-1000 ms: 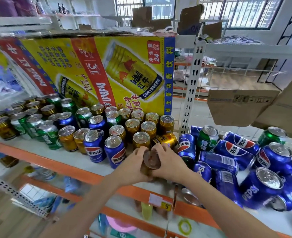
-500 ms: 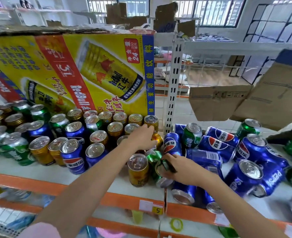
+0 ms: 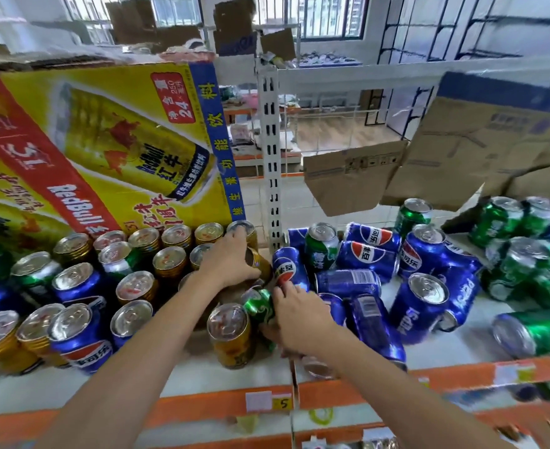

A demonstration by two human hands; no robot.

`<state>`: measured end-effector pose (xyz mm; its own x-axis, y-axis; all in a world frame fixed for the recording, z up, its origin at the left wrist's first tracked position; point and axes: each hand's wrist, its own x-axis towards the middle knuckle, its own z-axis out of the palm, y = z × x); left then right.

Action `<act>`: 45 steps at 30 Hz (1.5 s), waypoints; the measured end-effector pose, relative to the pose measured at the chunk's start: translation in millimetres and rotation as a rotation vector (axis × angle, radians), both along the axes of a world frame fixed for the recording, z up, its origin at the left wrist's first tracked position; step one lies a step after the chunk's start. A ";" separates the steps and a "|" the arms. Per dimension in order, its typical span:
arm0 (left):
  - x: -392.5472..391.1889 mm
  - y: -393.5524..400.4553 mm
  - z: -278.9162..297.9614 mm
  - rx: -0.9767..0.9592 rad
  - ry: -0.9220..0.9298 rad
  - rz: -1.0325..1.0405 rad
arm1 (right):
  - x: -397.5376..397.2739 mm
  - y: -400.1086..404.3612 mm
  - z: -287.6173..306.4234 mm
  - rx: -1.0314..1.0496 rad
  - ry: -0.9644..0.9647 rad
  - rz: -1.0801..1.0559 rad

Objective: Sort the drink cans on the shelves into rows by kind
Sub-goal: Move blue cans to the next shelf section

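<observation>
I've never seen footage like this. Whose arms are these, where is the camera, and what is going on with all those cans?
There is no machine here: a person wears a wide-angle camera on the head, so you look forward and down along their own two bare arms. The one picture shows a shop shelf with an orange front edge. On its left side gold, blue and green cans stand upright in front of a yellow carton; on the right, blue and green cans lie tumbled in a heap. The left hand grips a gold can lying on its side. The right hand holds a green can, also tipped over, beside an upright gold can.
</observation>
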<state>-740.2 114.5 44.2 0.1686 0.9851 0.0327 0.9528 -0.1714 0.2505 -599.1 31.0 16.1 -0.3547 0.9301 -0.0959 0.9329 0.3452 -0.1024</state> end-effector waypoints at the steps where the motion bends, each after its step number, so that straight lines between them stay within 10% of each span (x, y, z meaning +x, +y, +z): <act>1: -3.5 -2.3 -0.9 0.014 0.011 -0.009 | -4.1 4.5 4.6 -0.009 0.026 0.003; 9: -21.9 -14.1 -2.2 0.058 -0.128 -0.076 | -37.6 40.7 6.1 -0.092 -0.091 -0.016; 25: -12.9 -50.0 2.6 -0.110 -0.338 -0.308 | 38.6 6.4 34.6 -0.184 0.543 -0.018; 45: 19.7 -78.9 -4.7 0.146 0.150 -0.011 | 54.1 4.6 -5.1 0.008 -0.078 -0.159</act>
<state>-720.5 35.5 39.5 0.1931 0.9698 0.1488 0.9754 -0.2062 0.0779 -544.9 35.5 11.0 -0.1945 0.9747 -0.1097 0.9809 0.1928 -0.0259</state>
